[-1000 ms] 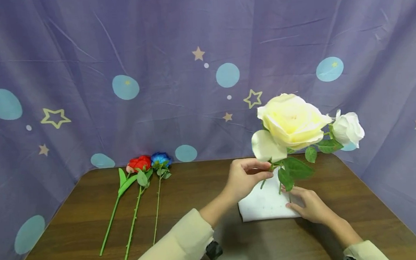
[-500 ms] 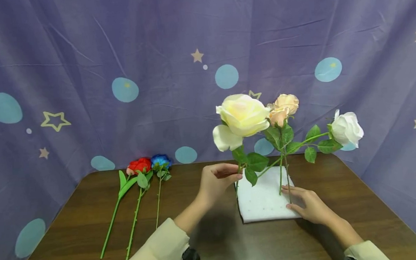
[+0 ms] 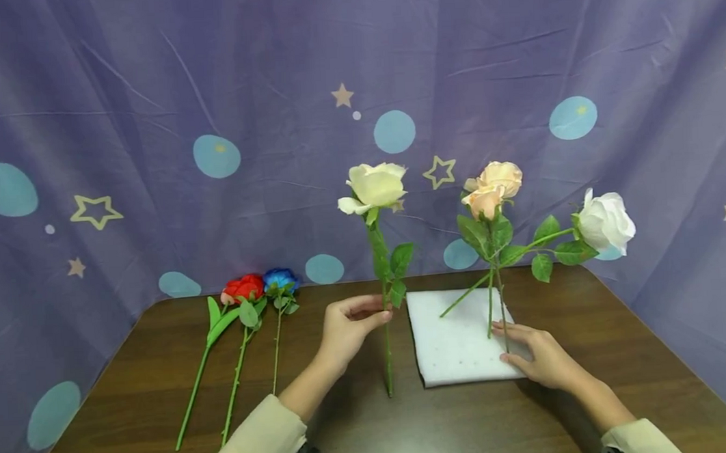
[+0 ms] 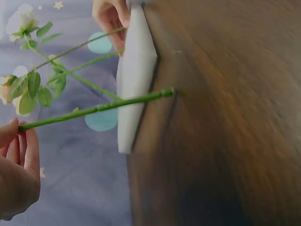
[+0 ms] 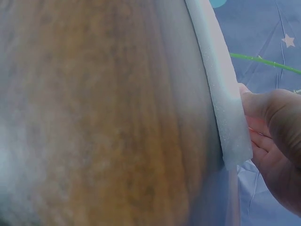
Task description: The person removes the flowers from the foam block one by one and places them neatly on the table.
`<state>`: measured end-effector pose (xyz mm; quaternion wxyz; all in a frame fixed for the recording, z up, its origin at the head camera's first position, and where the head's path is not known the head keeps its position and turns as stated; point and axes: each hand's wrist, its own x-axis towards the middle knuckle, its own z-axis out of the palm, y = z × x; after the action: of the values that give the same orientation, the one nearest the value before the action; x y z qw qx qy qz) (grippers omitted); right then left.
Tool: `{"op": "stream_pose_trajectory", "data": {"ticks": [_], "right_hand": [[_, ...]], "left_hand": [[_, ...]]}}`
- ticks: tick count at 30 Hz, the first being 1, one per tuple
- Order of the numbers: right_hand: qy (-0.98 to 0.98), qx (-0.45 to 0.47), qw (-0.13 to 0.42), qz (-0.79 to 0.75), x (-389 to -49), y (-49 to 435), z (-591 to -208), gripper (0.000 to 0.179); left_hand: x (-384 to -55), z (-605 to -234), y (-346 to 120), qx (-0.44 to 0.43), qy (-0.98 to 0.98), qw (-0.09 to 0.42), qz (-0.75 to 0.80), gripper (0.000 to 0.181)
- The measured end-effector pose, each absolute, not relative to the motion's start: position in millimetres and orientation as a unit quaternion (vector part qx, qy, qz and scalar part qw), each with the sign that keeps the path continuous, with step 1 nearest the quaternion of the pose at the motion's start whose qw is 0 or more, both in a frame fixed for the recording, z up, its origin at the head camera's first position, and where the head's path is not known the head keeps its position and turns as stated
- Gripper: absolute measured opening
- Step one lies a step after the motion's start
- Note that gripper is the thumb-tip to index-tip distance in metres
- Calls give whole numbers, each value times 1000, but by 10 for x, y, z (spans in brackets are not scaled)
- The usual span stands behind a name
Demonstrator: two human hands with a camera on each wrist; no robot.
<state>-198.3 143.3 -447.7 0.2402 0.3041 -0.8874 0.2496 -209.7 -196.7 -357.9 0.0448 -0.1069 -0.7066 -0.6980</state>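
Note:
In the head view my left hand [image 3: 347, 333] pinches the stem of a pale yellow rose [image 3: 376, 186] between thumb and fingers. The rose stands nearly upright, left of a white foam block [image 3: 462, 358]. In the left wrist view its green stem [image 4: 96, 108] runs past the fingertips, its cut end free. My right hand [image 3: 537, 356] rests on the right edge of the foam, thumb and fingertips touching its top in the right wrist view. Rising from the block are a peach rose [image 3: 499, 180] and a white rose [image 3: 606, 224], which leans right.
On the left of the brown wooden table [image 3: 349, 432] lie a red flower [image 3: 244, 287], a blue flower [image 3: 281, 280] and a green-leaved stem [image 3: 194, 393]. A purple curtain [image 3: 293, 66] hangs behind the table. Small holes dot the foam's front.
My left hand has moved left with the pale yellow rose, from over the foam to beside it, and the flower is now more upright. The right hand has stayed on the foam.

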Motion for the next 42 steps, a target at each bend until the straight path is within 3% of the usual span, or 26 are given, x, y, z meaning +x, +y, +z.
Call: {"op": "stream_pose_trajectory", "data": {"ticks": [24, 42], "right_hand": [[-890, 302, 237, 247, -1975, 1431, -4484, 43], [-896, 293, 228, 242, -1951, 1424, -4445, 42]], "left_hand": [[-2072, -3965, -2612, 41, -715, -8, -698, 34], [-1939, -4111, -3028, 94, -770, -46, -629, 35]]}}
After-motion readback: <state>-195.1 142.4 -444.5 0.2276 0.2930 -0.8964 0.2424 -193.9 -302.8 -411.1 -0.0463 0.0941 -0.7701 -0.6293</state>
